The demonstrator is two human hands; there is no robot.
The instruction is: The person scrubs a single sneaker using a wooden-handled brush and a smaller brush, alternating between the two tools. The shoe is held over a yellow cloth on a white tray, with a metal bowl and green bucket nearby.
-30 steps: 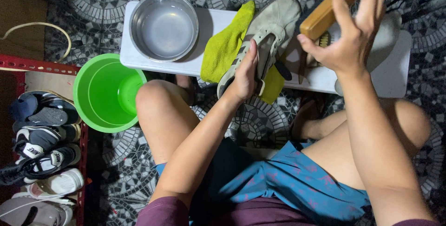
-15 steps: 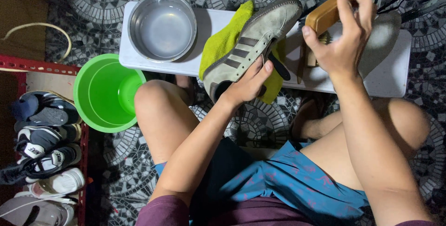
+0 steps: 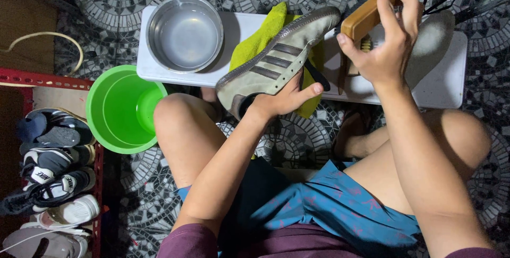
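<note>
The left hand (image 3: 279, 99) grips a grey shoe (image 3: 276, 61) with 3 dark stripes. The fingers are curled around the heel end and the thumb sticks out to the side. The shoe lies on its side, with its toe pointing up and to the right, over a yellow-green cloth (image 3: 265, 37) on the white board (image 3: 446, 85). 1 second ago the shoe was turned so its open top and inside showed. Now the striped side faces up, and the toe reaches farther to the right.

The right hand (image 3: 385, 45) holds a wooden brush (image 3: 358, 24). The fingers are closed over the top of it and the thumb presses on its side. The brush is just above the board, near the toe of the shoe but not touching it. It has come lower and closer to the shoe than before.

A shiny metal bowl (image 3: 184, 33) sits on the left end of the board. A green bucket (image 3: 119, 109) stands on the tiled floor beside the left knee. More shoes sit on a red rack (image 3: 32, 79) at the left. These have not moved.
</note>
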